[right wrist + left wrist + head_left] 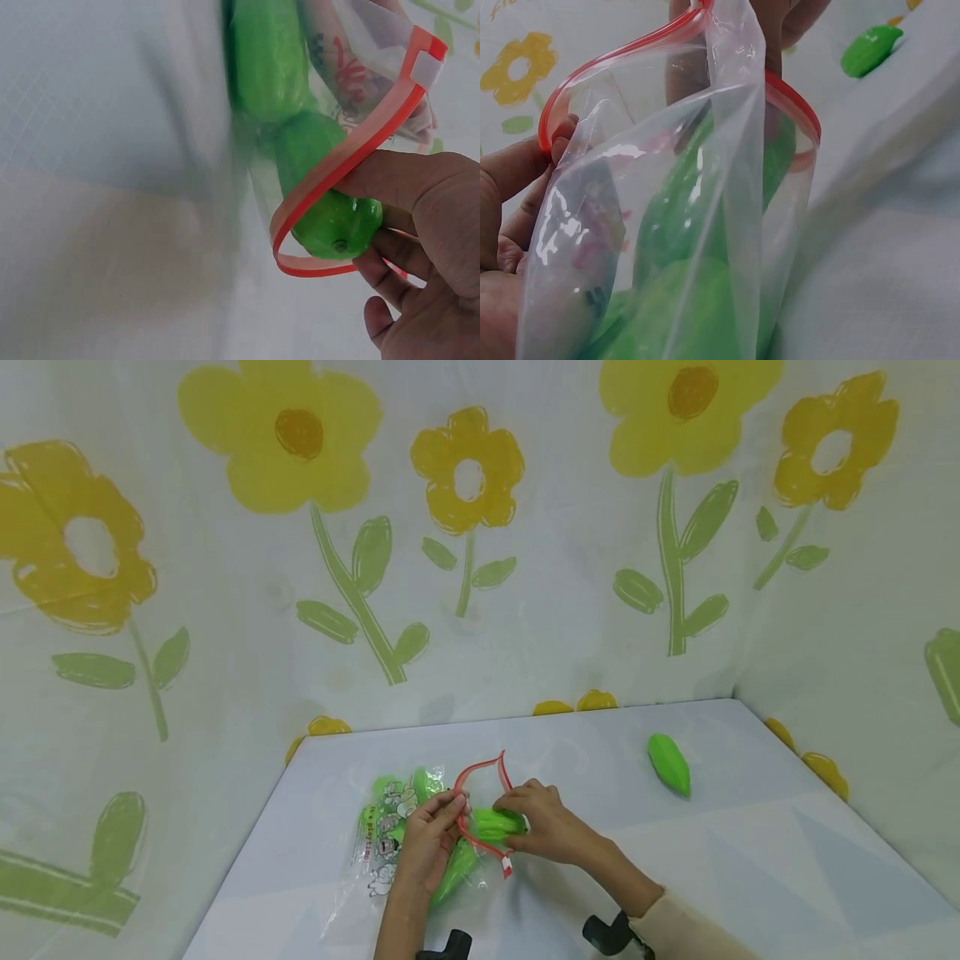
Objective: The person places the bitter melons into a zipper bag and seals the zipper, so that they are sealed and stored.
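Observation:
A clear zip bag (pixel 381 870) printed with cartoon figures lies toward me, its mouth edged by a red zip strip (pixel 570 75) and spread apart. My left hand (pixel 429 843) pinches that strip at the left of the mouth. On the other side, my right hand (pixel 551 822) grips a ribbed green toy vegetable (pixel 341 225) by its end, with the rest of it inside the bag's opening. The right wrist view shows its stubby tip between thumb and fingers. Deeper in the bag are other green toy pieces (pixel 453 872), partly hidden by the print and my left hand.
Another green toy vegetable (pixel 669 765) lies alone on the white table (pixel 750 860), far to the right. A white slider tab (pixel 507 864) hangs at the near end of the zip strip. Flower-patterned cloth (pixel 525 635) surrounds the table's back and sides.

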Demonstrator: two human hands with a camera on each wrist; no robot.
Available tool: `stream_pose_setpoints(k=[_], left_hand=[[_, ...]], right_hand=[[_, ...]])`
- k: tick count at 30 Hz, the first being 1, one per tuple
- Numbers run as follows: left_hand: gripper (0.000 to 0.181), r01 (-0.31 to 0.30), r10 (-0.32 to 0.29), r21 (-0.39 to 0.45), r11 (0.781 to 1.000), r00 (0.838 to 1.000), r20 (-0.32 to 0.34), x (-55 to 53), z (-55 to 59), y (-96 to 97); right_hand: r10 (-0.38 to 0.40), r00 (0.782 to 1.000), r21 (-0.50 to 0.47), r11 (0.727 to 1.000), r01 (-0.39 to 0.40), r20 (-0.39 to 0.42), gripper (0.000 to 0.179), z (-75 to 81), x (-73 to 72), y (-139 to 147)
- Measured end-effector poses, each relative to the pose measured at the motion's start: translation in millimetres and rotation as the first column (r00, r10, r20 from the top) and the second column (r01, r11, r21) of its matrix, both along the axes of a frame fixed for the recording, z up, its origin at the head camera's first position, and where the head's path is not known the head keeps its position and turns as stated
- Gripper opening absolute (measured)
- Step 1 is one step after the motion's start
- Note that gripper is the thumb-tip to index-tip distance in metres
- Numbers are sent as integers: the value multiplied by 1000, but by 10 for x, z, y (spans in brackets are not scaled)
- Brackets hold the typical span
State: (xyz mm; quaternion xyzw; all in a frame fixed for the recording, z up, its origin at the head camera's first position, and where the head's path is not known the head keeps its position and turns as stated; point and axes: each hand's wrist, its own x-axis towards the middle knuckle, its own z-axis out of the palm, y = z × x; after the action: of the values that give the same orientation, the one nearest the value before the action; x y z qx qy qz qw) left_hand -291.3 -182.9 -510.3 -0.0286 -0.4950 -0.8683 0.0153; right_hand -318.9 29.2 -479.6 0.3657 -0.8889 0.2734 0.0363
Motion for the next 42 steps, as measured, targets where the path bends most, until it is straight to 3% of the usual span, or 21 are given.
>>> stream_pose_setpoints(k=[8,17,24,29,38,42], left_hand=[[20,-12,12,9,1000,1000,25,10,2,7],[16,3,-4,31,1000,1000,5,-2,21,34],[18,-1,0,52,999,1000,8,-20,50,41],[17,13,-13,31,999,1000,-4,-12,66,23],[17,-13,12,29,999,1000,24,13,33,-4],[14,-17,16,15,1000,999,28,15,23,-8]], right_hand=[[-1,1000,-7,1000,1,-1,40,1,-2,-27],[-12,999,-46,999,13,36,46,-5,-3,120],[-92,991,-112,990,80,-99,37,-5,-42,400],[-215,960,-139,971,192,-177,34,-47,-103,664],[-368,875,-109,930,352,-315,34,-104,-215,1164],[-444,832,-71,892,447,-334,39,-122,-248,1427]])
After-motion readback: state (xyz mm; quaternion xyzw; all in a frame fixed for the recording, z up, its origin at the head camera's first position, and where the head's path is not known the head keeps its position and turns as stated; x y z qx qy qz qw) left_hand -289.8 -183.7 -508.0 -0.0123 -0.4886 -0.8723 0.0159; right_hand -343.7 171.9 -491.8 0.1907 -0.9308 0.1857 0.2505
